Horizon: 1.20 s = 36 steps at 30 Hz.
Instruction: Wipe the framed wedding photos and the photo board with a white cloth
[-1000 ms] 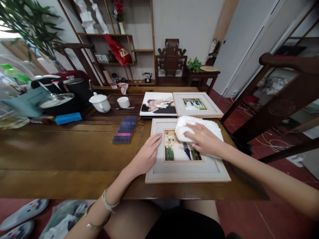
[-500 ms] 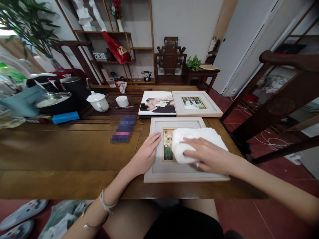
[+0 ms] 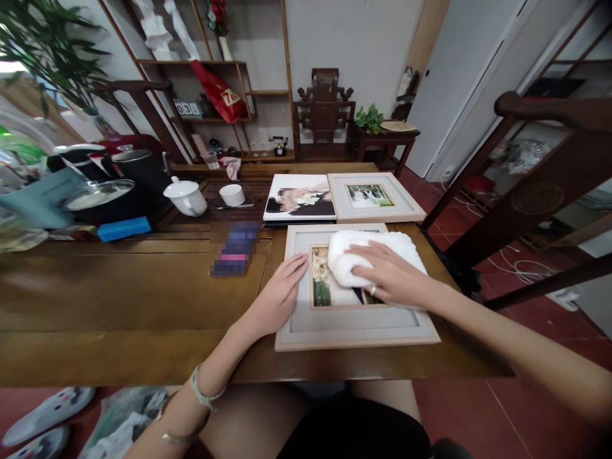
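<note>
A light wooden picture frame [image 3: 354, 338] lies flat near the table's front edge, a photo [image 3: 321, 287] at its middle. My left hand [image 3: 282, 293] rests on the frame's left side, fingers stretched out and holding nothing. Under my right hand [image 3: 389, 274] is a folded white cloth [image 3: 347, 245], pressed against the frame's upper right part. The fingers lie over the cloth and grip it, and a ring shows on one of them. Cloth and hand hide the right part of the photo and the frame's upper right corner.
Behind lie a second framed photo [image 3: 406, 207] and a photo album [image 3: 282, 213]. A pixelated dark blue item [image 3: 236, 245] is left of my left hand. Further left stand a white lidded cup [image 3: 185, 196], a small white bowl [image 3: 232, 195], a blue box [image 3: 124, 228] and a pot [image 3: 100, 207].
My right hand and the cloth have slid away from me and slightly left across the frame, uncovering more of the photo's lower part. My left hand stays in place.
</note>
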Tool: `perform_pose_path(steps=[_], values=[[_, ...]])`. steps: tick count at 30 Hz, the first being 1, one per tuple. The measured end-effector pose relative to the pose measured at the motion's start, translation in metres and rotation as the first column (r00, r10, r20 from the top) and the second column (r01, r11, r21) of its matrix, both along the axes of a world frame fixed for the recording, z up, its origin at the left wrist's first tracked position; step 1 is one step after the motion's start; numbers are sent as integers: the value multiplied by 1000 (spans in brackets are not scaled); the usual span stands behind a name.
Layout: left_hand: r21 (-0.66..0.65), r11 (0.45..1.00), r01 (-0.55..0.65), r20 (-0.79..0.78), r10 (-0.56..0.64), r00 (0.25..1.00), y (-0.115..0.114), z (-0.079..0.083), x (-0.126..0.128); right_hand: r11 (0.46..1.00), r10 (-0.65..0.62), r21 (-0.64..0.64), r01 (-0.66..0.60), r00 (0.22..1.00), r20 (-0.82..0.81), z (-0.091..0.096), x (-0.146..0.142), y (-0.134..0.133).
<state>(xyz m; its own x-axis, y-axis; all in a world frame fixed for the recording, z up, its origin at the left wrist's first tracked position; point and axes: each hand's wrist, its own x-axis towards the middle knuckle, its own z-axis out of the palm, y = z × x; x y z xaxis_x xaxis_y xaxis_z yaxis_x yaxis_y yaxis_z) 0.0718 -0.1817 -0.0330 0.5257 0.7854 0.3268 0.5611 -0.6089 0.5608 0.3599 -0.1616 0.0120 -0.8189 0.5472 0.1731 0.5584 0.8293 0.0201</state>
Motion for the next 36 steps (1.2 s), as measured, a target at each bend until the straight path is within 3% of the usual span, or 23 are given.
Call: perform_pose_path(steps=[4, 8, 12, 18, 23, 27, 31, 36], values=[[-3, 1000, 9, 16, -9, 1000, -1, 1, 0, 997, -42, 67, 45, 998, -41, 1, 1, 39], [1, 1000, 18, 17, -18, 1000, -1, 1, -1, 998, -58, 9, 59, 997, -60, 4, -5, 46], [13, 1000, 16, 14, -16, 1000, -1, 1, 0, 986, -46, -160, 40, 998, -37, 12, -6, 22], [16, 1000, 7, 8, -7, 1000, 0, 2, 1, 918, 83, -387, -85, 996, -20, 33, -4, -47], [18, 1000, 12, 5, -12, 1000, 0, 1, 1, 896, 180, -402, -187, 982, -54, 35, -7, -76], [20, 1000, 19, 9, -19, 1000, 0, 1, 0, 936, 142, -317, -155, 988, -66, 19, -4, -58], [15, 1000, 19, 4, -19, 1000, 0, 0, 0, 973, 132, -184, -139, 990, -49, 10, 2, -17], [10, 1000, 17, 7, -17, 1000, 0, 0, -1, 981, 193, -18, -193, 981, -13, 12, 6, 37]])
